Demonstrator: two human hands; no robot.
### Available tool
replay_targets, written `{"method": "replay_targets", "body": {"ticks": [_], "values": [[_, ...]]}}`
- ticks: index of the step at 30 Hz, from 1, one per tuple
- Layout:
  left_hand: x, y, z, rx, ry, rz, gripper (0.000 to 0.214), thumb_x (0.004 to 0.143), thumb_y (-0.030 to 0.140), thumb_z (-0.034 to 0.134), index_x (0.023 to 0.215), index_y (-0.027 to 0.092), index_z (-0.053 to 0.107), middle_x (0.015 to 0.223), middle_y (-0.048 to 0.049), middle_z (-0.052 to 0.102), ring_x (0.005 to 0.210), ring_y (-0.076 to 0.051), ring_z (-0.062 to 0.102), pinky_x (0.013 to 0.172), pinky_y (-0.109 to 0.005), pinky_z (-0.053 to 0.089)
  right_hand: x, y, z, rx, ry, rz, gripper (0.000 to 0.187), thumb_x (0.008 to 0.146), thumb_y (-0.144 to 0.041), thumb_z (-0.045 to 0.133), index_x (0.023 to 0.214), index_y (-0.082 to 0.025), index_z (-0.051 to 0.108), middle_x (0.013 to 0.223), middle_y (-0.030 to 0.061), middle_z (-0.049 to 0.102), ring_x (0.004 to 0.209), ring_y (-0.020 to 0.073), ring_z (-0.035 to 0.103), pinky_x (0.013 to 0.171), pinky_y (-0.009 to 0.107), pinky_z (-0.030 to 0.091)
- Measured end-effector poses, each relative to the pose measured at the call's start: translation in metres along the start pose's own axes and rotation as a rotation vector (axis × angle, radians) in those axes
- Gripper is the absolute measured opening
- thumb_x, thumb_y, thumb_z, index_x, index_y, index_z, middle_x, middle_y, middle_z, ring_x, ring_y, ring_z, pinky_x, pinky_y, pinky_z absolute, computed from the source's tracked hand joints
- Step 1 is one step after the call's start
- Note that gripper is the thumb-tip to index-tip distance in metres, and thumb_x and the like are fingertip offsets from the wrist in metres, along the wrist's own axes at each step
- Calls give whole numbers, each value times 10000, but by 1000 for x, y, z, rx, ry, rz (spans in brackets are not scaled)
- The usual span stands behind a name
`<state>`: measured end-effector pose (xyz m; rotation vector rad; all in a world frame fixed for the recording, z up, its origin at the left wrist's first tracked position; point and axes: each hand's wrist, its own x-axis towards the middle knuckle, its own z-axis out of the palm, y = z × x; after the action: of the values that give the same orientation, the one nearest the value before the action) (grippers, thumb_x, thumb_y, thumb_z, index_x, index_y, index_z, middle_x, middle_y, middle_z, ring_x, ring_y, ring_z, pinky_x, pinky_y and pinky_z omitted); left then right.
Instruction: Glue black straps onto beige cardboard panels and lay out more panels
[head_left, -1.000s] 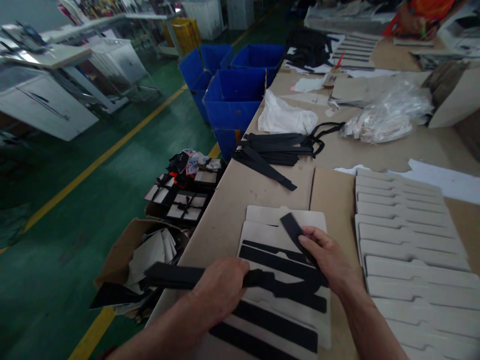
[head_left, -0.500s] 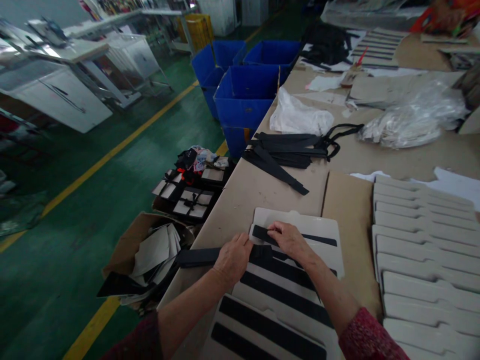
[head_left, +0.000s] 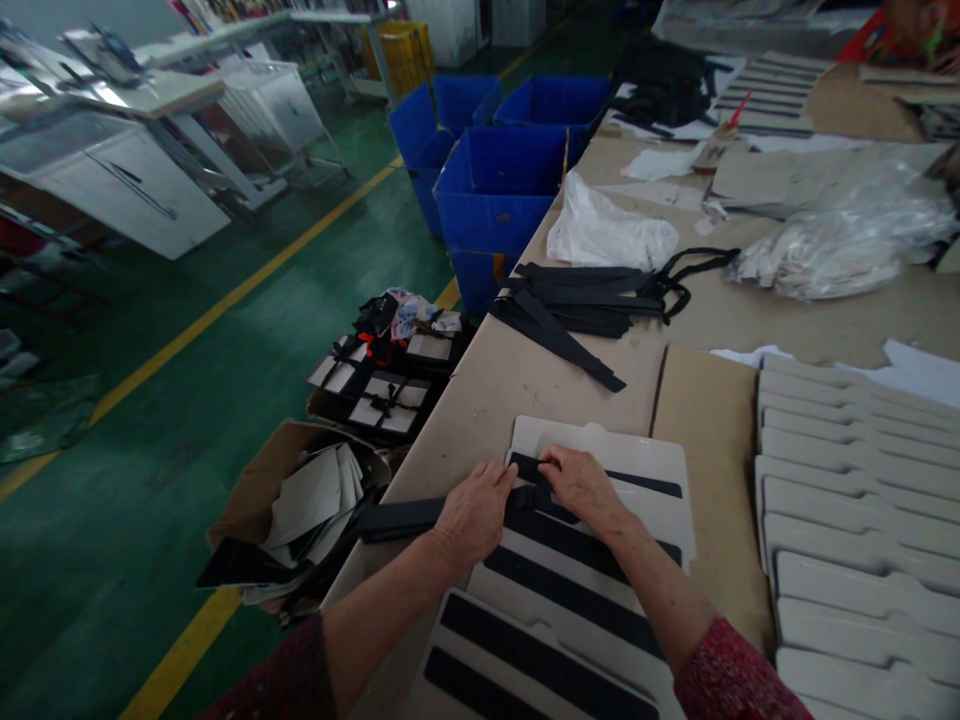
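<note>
My left hand (head_left: 474,510) is closed round a bundle of black strips (head_left: 397,518) that juts out past the table's left edge. My right hand (head_left: 583,487) presses a single black strip (head_left: 645,484) flat onto the top grey card (head_left: 600,440) of an overlapping stack; its fingertips pinch the strip's left end. Lower cards in that stack (head_left: 555,600) each carry a black strip across them. The two hands nearly touch over the strip's left end.
More black strips (head_left: 577,300) lie piled farther up the table beside a white plastic bag (head_left: 607,235). A fanned row of blank grey cards (head_left: 855,480) lies at right. Blue bins (head_left: 495,170) and a cardboard box of scraps (head_left: 300,500) stand on the green floor.
My right hand carried the strip up from mid-air and laid it across the top card; my left hand followed with the bundle and moved in beside it.
</note>
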<state>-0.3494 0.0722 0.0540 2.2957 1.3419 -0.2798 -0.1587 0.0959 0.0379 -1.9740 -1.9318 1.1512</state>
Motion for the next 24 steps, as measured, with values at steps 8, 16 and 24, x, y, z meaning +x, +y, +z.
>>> {"method": "replay_targets", "body": {"ticks": [8, 16, 24], "values": [[1, 1, 0, 21, -12, -11, 647, 770, 82, 440, 1412, 155, 397, 1244, -93, 519, 1115, -223, 498, 1002, -316, 436, 3, -6, -1, -43, -9, 12, 165, 893, -249, 539, 901, -216, 701, 869, 59, 736, 824, 194, 650, 717, 277, 377], [4, 3, 2, 68, -50, 23, 640, 790, 59, 391, 1427, 103, 359, 1494, -133, 378, 1337, -254, 381, 1123, -359, 333, -23, 27, -37, 54, -103, -4, 356, 768, -288, 656, 1118, -222, 643, 948, 42, 734, 864, 195, 655, 750, 276, 425], [4, 1, 3, 130, -85, 29, 649, 803, 63, 360, 1450, 83, 328, 1549, -135, 325, 1364, -233, 378, 1132, -347, 336, -91, 136, -63, 210, 128, 240, 253, 758, -409, 581, 892, -208, 656, 824, 28, 703, 795, 220, 638, 751, 329, 453]]}}
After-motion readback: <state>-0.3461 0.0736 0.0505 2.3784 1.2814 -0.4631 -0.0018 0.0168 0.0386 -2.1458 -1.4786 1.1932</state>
